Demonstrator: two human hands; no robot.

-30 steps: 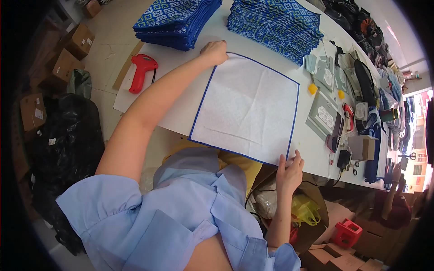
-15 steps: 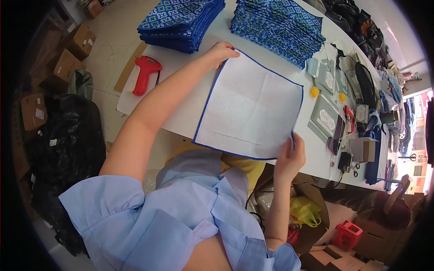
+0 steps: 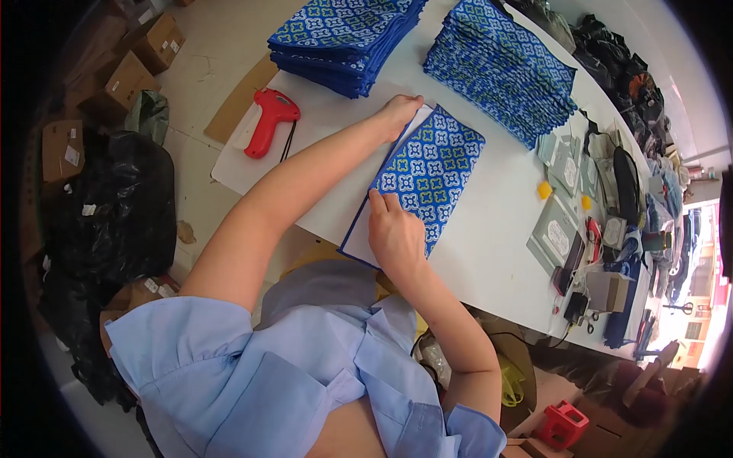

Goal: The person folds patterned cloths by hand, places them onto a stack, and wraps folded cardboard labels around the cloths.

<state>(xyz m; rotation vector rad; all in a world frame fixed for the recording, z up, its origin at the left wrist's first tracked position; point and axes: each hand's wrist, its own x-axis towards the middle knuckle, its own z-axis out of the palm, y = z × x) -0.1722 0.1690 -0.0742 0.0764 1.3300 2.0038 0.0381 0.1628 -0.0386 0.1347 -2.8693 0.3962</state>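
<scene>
A cloth (image 3: 439, 164) lies on the white table (image 3: 489, 259), folded over so that its blue patterned face shows and a strip of its white side remains along the left. My left hand (image 3: 400, 114) pinches the cloth's far left corner. On the near part of the fold, my right hand (image 3: 397, 229) has its fingers bent around the patterned edge. Beyond the cloth stand a stack of blue patterned cloths (image 3: 347, 34) and a second, fanned stack (image 3: 500, 69).
A red glue gun (image 3: 269, 126) lies left of my left forearm. On the right are grey printed cards (image 3: 556, 237), yellow pieces (image 3: 544, 189), a small box (image 3: 608, 291) and cables. Black bags (image 3: 114, 206) and cartons stand on the floor at left. Part of another person (image 3: 649, 389) shows at lower right.
My right hand has moved left and away from me, folding the cloth's right side over and turning up its patterned face. My left hand stays at the far corner. The view has shifted slightly.
</scene>
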